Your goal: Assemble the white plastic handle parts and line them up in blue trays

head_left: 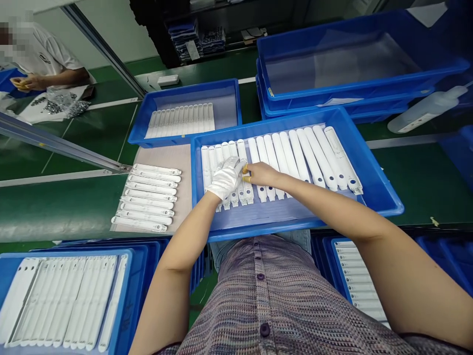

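Observation:
Inside a blue tray (pixel 373 190), long white plastic strips (pixel 273 158) lie side by side in a row, each with a dark hole at its near end. My left hand (pixel 226 176), in a white glove, bends over the strips left of the middle, fingers closed at the edge of one strip. My right hand (pixel 261 175) meets it from the right, with yellow covers on the thumb and a finger, pinching at that same strip. The two hands' fingertips almost touch. My left hand hides the middle of several strips.
White strips rest on a sheet (pixel 146 154) at left. Behind stands another blue tray (pixel 231 93) of strips, with stacked blue trays (pixel 354 93) and a bottle (pixel 421 111) to the right. A filled tray (pixel 123 301) is lower left. A metal post (pixel 107 52) slants near a co-worker (pixel 55 54).

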`<state>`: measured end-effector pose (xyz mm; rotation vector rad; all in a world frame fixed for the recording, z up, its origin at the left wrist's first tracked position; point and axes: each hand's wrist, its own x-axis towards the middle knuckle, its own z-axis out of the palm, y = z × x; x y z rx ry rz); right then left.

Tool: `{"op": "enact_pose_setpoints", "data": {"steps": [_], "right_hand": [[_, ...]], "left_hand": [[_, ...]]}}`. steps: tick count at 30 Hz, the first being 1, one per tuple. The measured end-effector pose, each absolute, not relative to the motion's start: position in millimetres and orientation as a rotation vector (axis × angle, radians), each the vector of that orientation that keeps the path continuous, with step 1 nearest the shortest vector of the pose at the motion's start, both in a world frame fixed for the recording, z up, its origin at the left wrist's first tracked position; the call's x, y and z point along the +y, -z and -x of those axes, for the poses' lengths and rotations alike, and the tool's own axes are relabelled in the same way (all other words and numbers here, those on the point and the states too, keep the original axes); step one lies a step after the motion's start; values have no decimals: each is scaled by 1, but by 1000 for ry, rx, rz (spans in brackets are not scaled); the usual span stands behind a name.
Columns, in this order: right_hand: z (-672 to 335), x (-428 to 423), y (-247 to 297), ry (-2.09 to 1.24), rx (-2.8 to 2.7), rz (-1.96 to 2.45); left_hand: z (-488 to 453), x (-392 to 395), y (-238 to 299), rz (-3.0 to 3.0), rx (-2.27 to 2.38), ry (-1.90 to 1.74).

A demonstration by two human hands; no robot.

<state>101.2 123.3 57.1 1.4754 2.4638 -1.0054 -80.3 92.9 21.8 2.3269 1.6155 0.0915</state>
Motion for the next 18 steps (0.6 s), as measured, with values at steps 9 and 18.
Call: {"op": "enact_pose_setpoints", "data": {"steps": [9,18], "right_hand": [[-175,91,3,179,3160,-497],[-183,93,-14,-24,3411,-546]], "left_hand": [[58,91,-16,-2376,1783,56],[52,91,-33,-1744,1598,-840]]}}
